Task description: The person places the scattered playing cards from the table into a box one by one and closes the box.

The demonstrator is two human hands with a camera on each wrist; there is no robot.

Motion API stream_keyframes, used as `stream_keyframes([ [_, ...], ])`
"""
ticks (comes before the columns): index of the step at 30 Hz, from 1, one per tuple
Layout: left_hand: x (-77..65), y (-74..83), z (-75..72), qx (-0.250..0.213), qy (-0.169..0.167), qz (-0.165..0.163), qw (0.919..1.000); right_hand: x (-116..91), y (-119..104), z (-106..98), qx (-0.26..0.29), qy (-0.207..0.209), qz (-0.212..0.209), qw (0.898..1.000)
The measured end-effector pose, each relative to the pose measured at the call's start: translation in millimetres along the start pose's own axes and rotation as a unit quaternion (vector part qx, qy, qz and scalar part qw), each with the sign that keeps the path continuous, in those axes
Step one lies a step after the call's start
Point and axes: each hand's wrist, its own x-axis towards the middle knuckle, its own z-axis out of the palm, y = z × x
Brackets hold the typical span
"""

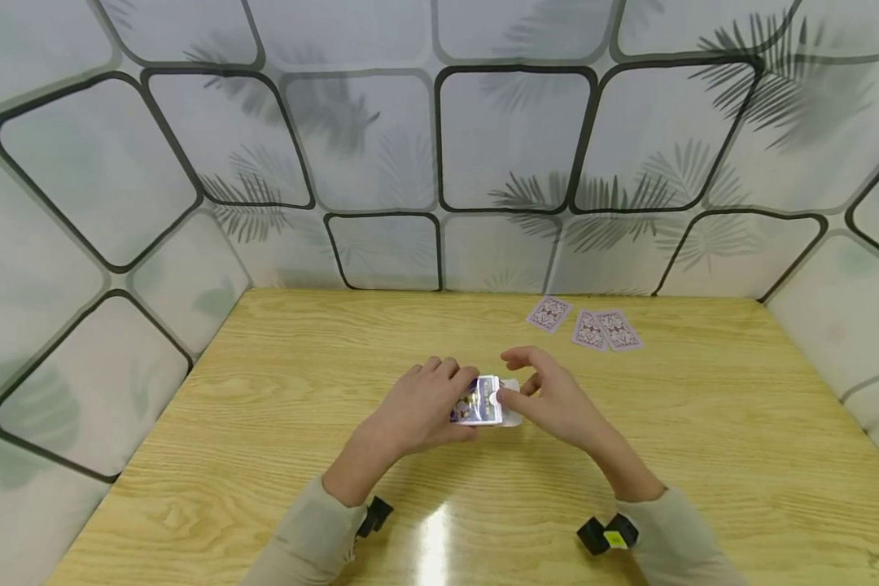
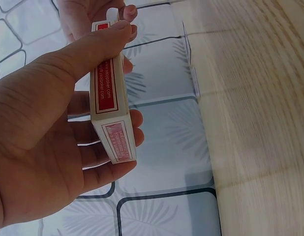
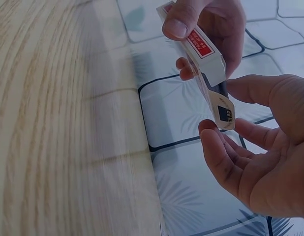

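Observation:
A playing-card box (image 1: 476, 403) is in my left hand (image 1: 426, 404), above the wooden table. The left thumb lies along its narrow red-and-white side in the left wrist view, with fingers behind it. The box's end flap (image 3: 223, 112) stands open toward my right hand (image 1: 553, 400). In the head view, the right thumb touches the box's open end while the index finger is bent and raised apart from it. The right wrist view shows the right fingertips close around the flap, with a dark gap in the box mouth beside the thumb.
Three playing cards lie face down at the back right of the table (image 1: 278, 423): one card (image 1: 549, 313) alone, and another card (image 1: 589, 330) against a third card (image 1: 619, 330). A patterned wall covering (image 1: 513, 138) encloses the table's back and sides.

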Motion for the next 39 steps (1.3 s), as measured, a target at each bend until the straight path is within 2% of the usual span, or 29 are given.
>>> stream_keyframes([
  [7,-1.0,-1.9,-2.4,0.003,0.001,0.002,1.0,2,-4,4,-0.014,0.002,-0.001,1.0],
  [13,-2.2,-5.1,-4.1,-0.008,0.005,-0.007,0.9999,4,-2,2,-0.003,0.002,0.0,1.0],
  [19,-3.1,-9.5,-5.6,-0.02,0.005,-0.022,0.9996,12,13,-22,-0.001,0.04,0.01,0.999],
  [22,-3.7,-11.7,-6.0,-0.022,0.005,-0.026,0.9994,20,32,-43,-0.048,0.067,0.036,0.996],
  [26,-5.2,-13.7,-6.6,-0.024,0.005,-0.032,0.9992,32,64,-75,-0.128,0.094,0.099,0.982],
  [31,-7.4,-14.8,-7.2,-0.021,0.0,-0.038,0.999,39,97,-102,-0.216,0.09,0.201,0.951],
  [34,-8.0,-14.9,-8.2,-0.023,-0.001,-0.04,0.999,39,109,-112,-0.258,0.079,0.244,0.931],
  [37,-8.3,-15.2,-9.1,-0.027,0.0,-0.041,0.9988,38,116,-118,-0.271,0.073,0.264,0.923],
  [39,-8.6,-15.7,-9.4,-0.029,0.0,-0.042,0.9987,38,118,-121,-0.261,0.074,0.266,0.925],
])
